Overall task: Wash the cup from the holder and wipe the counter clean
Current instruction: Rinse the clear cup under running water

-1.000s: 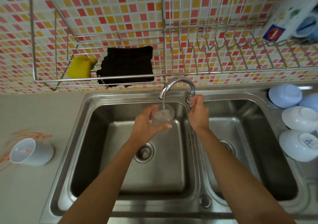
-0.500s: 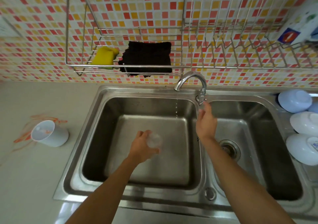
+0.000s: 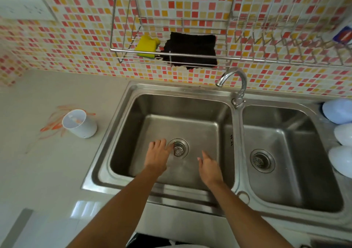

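Whereas the left hand [image 3: 157, 157] was gripping a small clear cup half a second ago, it is now lying low in the left basin of the sink [image 3: 122, 125] with fingers loosely spread and nothing visible in them, fingertips just beside the drain strainer [image 3: 178, 148]. That clear cup is no longer discernible in the basin; its position cannot be told. The right hand [image 3: 209, 168] is no longer touching the tap [image 3: 235, 82] and is hanging over the same basin, forefinger extended, holding nothing. No water is running. The white holder cup [image 3: 80, 124] is standing on the counter [image 3: 38, 171] amid orange smears [image 3: 51, 125], well apart from both hands. A yellow sponge [image 3: 146, 46] and black cloth [image 3: 190, 49] are lying in the wall rack [image 3: 122, 50].
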Motion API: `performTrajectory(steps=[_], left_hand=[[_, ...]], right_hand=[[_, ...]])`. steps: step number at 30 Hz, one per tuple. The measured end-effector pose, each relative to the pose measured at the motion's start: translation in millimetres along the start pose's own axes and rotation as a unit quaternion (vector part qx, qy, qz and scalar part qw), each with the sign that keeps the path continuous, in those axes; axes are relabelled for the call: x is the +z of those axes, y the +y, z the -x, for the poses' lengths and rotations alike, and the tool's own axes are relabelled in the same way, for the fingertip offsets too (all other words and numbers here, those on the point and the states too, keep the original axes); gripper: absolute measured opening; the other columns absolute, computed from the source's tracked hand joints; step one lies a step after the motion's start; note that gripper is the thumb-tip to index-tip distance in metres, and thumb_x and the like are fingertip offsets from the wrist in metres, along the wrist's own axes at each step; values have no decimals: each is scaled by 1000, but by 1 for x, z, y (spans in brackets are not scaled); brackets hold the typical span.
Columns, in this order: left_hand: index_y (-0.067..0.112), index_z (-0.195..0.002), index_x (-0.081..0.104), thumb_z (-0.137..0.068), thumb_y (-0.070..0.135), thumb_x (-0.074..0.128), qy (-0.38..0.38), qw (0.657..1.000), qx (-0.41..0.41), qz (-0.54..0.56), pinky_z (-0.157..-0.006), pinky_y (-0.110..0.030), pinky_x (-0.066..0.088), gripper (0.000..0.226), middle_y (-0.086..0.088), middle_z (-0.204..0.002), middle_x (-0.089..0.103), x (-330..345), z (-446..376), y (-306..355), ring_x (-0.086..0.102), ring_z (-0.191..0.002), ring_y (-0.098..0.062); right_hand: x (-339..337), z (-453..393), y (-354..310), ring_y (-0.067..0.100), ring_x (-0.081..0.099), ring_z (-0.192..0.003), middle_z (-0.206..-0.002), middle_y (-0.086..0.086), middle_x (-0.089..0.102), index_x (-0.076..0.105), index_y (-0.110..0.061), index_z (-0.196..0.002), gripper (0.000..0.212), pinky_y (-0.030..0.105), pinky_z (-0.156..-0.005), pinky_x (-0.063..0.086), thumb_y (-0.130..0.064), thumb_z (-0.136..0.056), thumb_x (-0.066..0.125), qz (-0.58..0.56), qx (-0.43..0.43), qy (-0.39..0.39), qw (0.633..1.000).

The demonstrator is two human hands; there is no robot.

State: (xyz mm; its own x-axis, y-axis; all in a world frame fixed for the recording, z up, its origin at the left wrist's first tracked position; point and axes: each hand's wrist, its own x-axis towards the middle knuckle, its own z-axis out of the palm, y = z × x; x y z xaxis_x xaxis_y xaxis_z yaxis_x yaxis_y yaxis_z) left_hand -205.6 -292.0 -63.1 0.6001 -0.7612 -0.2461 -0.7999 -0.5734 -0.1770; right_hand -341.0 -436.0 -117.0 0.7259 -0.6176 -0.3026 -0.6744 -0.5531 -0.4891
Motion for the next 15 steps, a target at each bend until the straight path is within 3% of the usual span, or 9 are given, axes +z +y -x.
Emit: performTrajectory(steps=[4,7,10,12,15], left_hand=[[19,-143,29,-88,27,63,24,996,51,-67,-99,-41,34,65,-14,-133,38,2,10,-9,41,-120,-32],[19,-141,32,-88,23,62,54,995,60,-65,-101,-43,34,60,-16,-133,39,8,17,-19,42,-120,-33],[23,-132,45,-73,22,76,98,994,33,-25,-96,-43,41,67,-13,-123,50,15,24,-32,51,-109,-30],[25,-125,52,-56,30,85,128,990,0,59,-89,-41,45,77,-9,-112,56,16,30,-44,56,-100,-28],[22,-134,43,-67,31,77,128,972,-51,189,-101,-39,40,76,-8,-124,48,18,42,-70,49,-114,-27]], right_hand=[[13,12,-6,27,34,-140,-151,13,37,32,-9,-147,51,37,-110,32,-32,-102,36,37,-32,0,999],[21,19,-9,25,17,-146,-157,9,25,22,-15,-151,56,40,-117,19,-40,-102,31,90,-63,-3,994],[24,22,-13,29,14,-146,-158,10,22,20,-20,-151,58,44,-119,13,-45,-100,31,113,-73,-13,991],[27,21,-15,29,18,-145,-157,11,24,25,-21,-150,57,45,-118,17,-47,-99,32,129,-71,-17,989],[31,25,-20,27,33,-138,-150,11,38,37,-18,-144,54,42,-114,29,-49,-98,33,140,-68,3,988]])
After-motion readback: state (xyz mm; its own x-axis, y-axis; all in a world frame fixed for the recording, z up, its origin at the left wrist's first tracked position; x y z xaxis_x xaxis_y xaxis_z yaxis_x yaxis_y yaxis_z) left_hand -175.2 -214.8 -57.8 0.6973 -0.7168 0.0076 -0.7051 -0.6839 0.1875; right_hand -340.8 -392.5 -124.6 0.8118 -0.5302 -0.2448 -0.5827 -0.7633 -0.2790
